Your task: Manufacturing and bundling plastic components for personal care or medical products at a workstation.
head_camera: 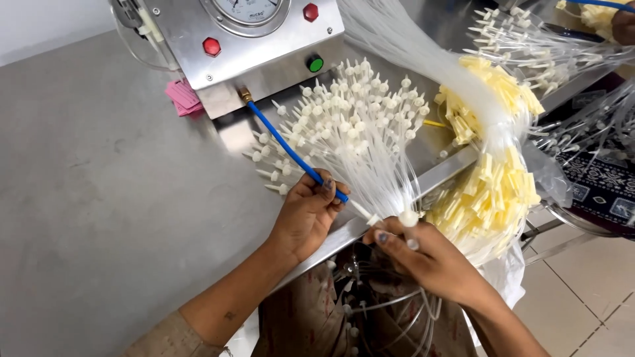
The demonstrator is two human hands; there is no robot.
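Note:
My left hand (307, 215) grips the end of a blue hose (289, 151) that runs from a brass fitting on a steel machine (264, 49). My right hand (423, 258) pinches the neck of a bundle of thin clear tubes (357, 139), whose white capped ends fan out over the table. One white tube end sits between my two hands, close to the hose tip. More clear tubes with pale yellow clamps (493, 192) hang over the table edge beside my right hand.
The steel machine has a round gauge, two red buttons and a green button (315, 64). Pink tags (182, 98) lie at its left. The grey metal table (112, 192) spreads left. Another person's hand (622, 25) is at the top right. Tiled floor shows at the lower right.

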